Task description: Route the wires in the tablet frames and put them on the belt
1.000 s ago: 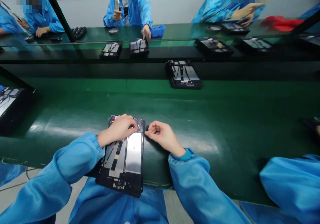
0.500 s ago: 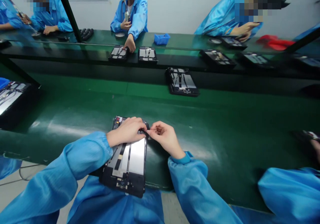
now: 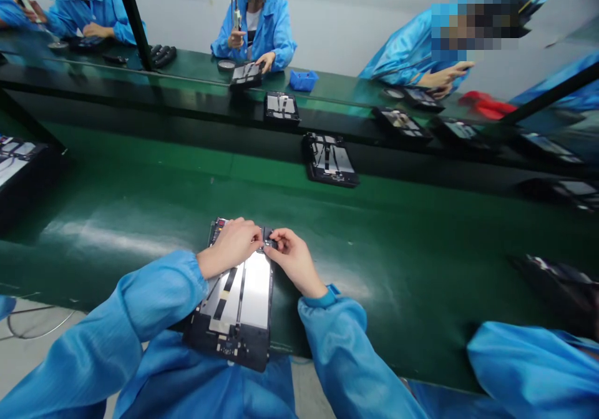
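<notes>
The tablet lies with its bared insides up, slightly askew on the bench, its near end jutting past the front edge. Silver panels crossed by dark strips fill its black frame; small components dot the near end. The left hand partly hides the far end.

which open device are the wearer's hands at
The open device overhanging the green bench's near edge: left hand across its top, right hand at its upper right. Others are farther away.
</notes>
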Demonstrator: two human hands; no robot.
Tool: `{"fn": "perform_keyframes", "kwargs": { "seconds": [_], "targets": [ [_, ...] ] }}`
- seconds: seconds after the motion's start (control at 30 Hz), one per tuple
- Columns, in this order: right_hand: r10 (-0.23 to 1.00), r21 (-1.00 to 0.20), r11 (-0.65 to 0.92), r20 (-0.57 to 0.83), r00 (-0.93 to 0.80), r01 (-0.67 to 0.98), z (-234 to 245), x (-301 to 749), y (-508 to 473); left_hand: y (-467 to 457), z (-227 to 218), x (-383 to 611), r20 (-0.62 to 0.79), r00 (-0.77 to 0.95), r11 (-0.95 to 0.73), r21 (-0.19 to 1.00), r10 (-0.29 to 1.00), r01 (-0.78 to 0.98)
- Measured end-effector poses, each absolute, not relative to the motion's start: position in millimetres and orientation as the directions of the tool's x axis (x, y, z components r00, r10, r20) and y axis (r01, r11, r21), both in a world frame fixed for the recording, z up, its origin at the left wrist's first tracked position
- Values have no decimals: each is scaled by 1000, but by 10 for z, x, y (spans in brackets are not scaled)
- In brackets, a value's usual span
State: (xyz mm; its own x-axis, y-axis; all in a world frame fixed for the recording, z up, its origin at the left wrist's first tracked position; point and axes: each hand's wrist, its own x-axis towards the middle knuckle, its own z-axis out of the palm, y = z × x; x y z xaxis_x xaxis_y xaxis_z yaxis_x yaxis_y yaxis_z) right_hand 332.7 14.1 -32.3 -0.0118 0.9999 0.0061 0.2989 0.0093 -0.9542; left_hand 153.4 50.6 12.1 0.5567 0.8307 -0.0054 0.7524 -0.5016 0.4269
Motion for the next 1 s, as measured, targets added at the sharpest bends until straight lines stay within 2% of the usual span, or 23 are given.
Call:
{"fn": "perform_keyframes", "kwargs": {
  "seconds": [0.43,0.7,0.83,0.93,1.0],
  "targets": [
    [1000,-966,-19,-24,-16,257,-391,3356,125,492,109,1536,-8,554,-496,436,833,751],
    [1000,-924,17,11,-18,382,-303,3300,109,475,100,1589,-34,541,-482,409,840,775],
    [1000,-899,22,16,-16,437,-271,3277,104,508,216,1472,25,555,-497,478,832,724],
    [1000,-929,5,-2,-17,371,-317,3305,107,549,350,1140,90,386,-372,533,918,760],
    [1000,-966,-10,-5,20,259,-358,3324,110,545,393,858,-7,216,-182,513,976,839]
  ]
}}
